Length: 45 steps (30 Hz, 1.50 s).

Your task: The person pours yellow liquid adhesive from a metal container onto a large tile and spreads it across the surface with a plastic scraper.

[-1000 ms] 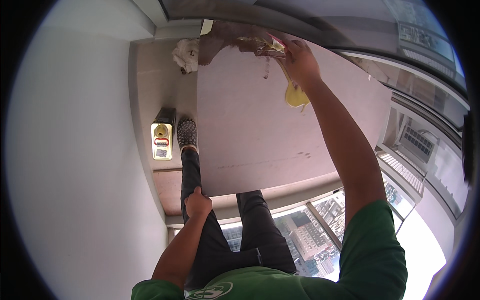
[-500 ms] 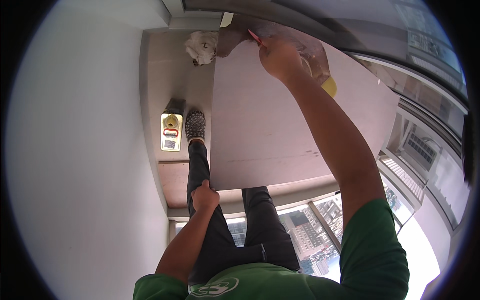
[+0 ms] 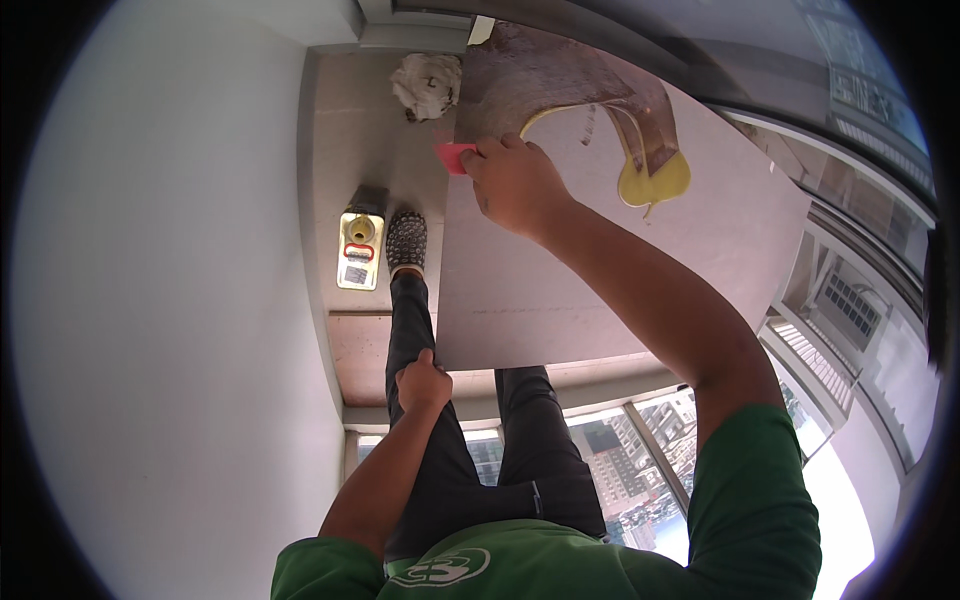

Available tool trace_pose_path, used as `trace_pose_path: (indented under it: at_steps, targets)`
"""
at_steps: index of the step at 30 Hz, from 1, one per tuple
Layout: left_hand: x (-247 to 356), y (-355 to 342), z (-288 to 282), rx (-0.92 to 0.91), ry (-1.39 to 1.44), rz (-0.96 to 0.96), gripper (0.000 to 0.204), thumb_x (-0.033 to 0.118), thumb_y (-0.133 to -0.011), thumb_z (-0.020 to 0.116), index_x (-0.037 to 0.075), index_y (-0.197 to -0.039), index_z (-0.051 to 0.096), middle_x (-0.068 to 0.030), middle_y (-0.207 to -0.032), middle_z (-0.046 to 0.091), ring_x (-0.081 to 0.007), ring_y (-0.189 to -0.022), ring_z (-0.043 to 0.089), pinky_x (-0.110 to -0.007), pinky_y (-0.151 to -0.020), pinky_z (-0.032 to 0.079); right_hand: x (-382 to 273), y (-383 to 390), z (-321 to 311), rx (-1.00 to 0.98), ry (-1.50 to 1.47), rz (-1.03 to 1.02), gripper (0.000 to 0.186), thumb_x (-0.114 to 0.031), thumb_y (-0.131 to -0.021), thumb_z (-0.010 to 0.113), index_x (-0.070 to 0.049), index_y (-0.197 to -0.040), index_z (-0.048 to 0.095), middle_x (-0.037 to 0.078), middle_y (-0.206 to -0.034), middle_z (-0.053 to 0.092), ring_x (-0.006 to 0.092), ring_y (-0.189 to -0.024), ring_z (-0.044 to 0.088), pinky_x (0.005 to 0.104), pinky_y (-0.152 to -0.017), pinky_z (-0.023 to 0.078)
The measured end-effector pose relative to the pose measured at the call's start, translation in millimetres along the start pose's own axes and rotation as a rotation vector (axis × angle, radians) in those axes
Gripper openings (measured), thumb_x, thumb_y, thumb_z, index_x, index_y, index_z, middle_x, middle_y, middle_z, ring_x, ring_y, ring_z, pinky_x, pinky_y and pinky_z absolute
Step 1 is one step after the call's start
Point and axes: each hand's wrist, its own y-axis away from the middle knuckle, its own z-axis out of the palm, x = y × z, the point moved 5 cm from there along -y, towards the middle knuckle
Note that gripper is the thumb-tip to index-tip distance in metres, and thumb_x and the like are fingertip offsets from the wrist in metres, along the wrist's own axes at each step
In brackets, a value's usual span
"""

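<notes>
Your right hand (image 3: 520,185) has its fingers closed around a thin, flat, pinkish-red spreader (image 3: 453,156), leaving no visible slack. The blade is at the left edge of the large, flat, greyish-pink board (image 3: 560,290), its outer end reaching past that edge. Your left hand (image 3: 424,385) is curled at the board's near left corner, over your left trouser leg; whether it pinches the corner or only rests there, you cannot tell from this view.

The step in hand appears to be spreading the yellow liquid: a glossy brown coat (image 3: 520,70) covers the far left part, and a thick yellow pool (image 3: 655,182) lies toward the far right. The next move seems to call for a low, even blade angle and a stroke back to the right, drawing the pool across the bare surface without spilling it over the left edge, where a rectangular metal can (image 3: 360,275) stands on the floor beyond.
</notes>
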Motion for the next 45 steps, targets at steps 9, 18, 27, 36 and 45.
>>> trace_pose_path:
  at_steps: [9,18,27,36,45]
  targets:
    - [3,3,-3,0.052,-0.019,0.032,0.018,0.019,-0.092,0.056,0.01,-0.106,0.061,-0.0176,-0.098,0.071,-0.04,-0.102,0.064,-0.049,-0.096,0.047,5,53,9,0.428,-0.015,-0.033,0.034,-0.015,-0.086,0.062,-0.01,-0.119,0.065,0.006,-0.109,0.058,0.026,-0.101,0.055,0.0432,-0.084,0.046]
    - [1,1,-1,0.026,-0.022,0.004,0.024,0.019,-0.093,0.055,0.012,-0.115,0.06,-0.0158,-0.1,0.072,-0.0383,-0.103,0.065,-0.047,-0.097,0.047,-3,106,26,0.203,-0.191,0.114,0.033,-0.011,-0.085,0.067,-0.009,-0.118,0.065,0.005,-0.109,0.06,0.0262,-0.1,0.058,0.0432,-0.086,0.046]
    - [6,3,2,-0.005,-0.003,0.01,0.027,0.019,-0.091,0.057,0.009,-0.116,0.061,-0.0137,-0.096,0.073,-0.0327,-0.101,0.068,-0.044,-0.1,0.044,210,167,13,0.483,-0.687,0.99,0.029,-0.021,-0.088,0.051,-0.001,-0.099,0.07,0.019,-0.082,0.068,0.0319,-0.074,0.065,0.0407,-0.071,0.051]
    - [3,0,3,0.045,-0.066,0.047,0.02,0.019,-0.09,0.058,0.008,-0.107,0.06,-0.0128,-0.092,0.073,-0.0335,-0.095,0.069,-0.045,-0.095,0.046,265,171,31,0.454,-0.751,1.023,0.033,-0.02,-0.083,0.053,-0.002,-0.102,0.073,0.015,-0.082,0.07,0.0256,-0.075,0.066,0.0379,-0.071,0.051]
    - [3,2,5,0.051,-0.026,0.05,0.018,0.019,-0.091,0.058,0.009,-0.105,0.06,-0.013,-0.091,0.073,-0.0342,-0.093,0.069,-0.045,-0.094,0.046,259,110,29,0.436,-0.703,1.049,0.035,-0.022,-0.083,0.059,0.0,-0.108,0.072,0.016,-0.087,0.072,0.0259,-0.083,0.07,0.0371,-0.075,0.053]
